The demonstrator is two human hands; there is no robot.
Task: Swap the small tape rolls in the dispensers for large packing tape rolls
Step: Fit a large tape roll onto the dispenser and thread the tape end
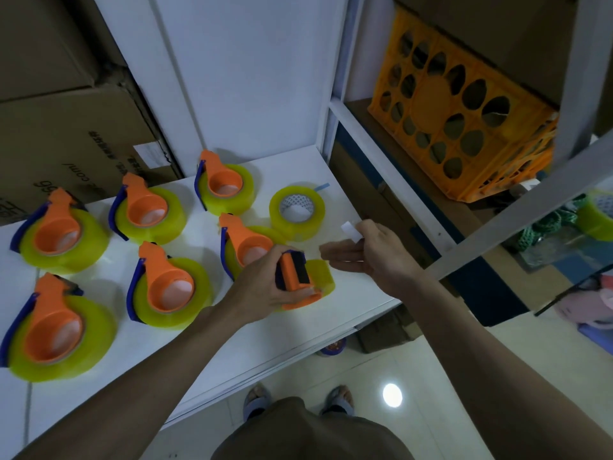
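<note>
In the head view I count six orange dispensers lying flat on the white tabletop (335, 180), each one already carrying a large yellow-green tape roll: one at the back (224, 180), one to its left (146, 207), one at the far left (58, 232), one in the middle (167, 287), one at the near left corner (54, 327), and one just behind my left hand (247, 244). A seventh dispenser (293, 272) is in my left hand (265, 283); the fingers are closed around its orange body, and it also has a yellow-green roll on it, held low over the tabletop near the front edge. One loose tape roll (297, 212) stands alone on the tabletop, with a white core and a small blue tab at its end. My right hand (371, 250) is half open, the fingers spread, and it pinches a small white strip (351, 231) between thumb and finger. The tabletop is white and smooth. Behind it are brown cardboard boxes (66, 111) and a white wall panel. At the right is a metal shelf with an orange plastic crate (461, 127) and one more yellow-green roll (597, 215). The floor (391, 370) is pale glossy tile.
</note>
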